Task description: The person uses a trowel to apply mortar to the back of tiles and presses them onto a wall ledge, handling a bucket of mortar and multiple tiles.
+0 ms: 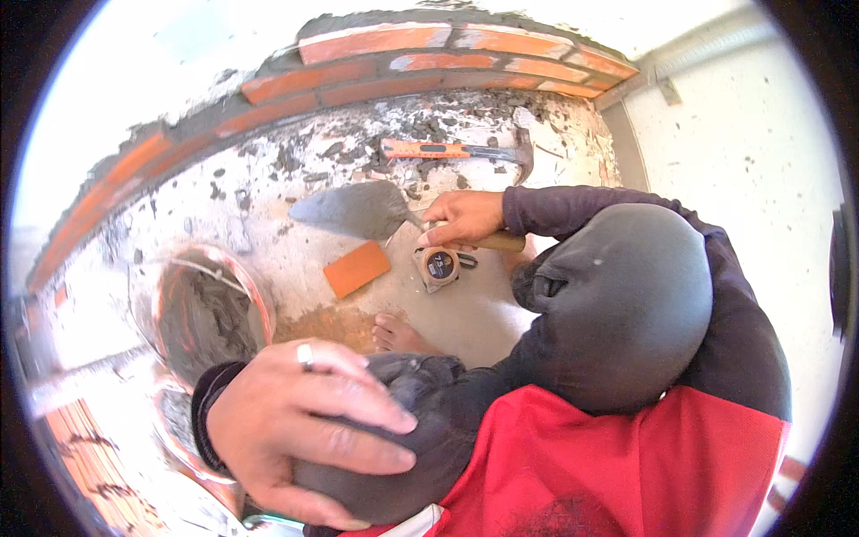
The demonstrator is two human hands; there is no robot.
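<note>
My right hand grips the wooden-handled trowel, whose grey blade lies out to the left just above the floor. Close below that hand sit a tape measure and a single orange brick piece. My left hand is open, fingers spread over my dark-clothed left knee, with a ring on one finger. A bucket of wet grey mortar stands to the left. Beyond the trowel a claw hammer with an orange-and-black handle lies on the mortar-spattered floor.
A low curved-looking course of bricks and mortar runs along the far side and left. A white wall rises at the right. Another container and stacked hollow bricks are at the lower left. My bare foot shows in the middle.
</note>
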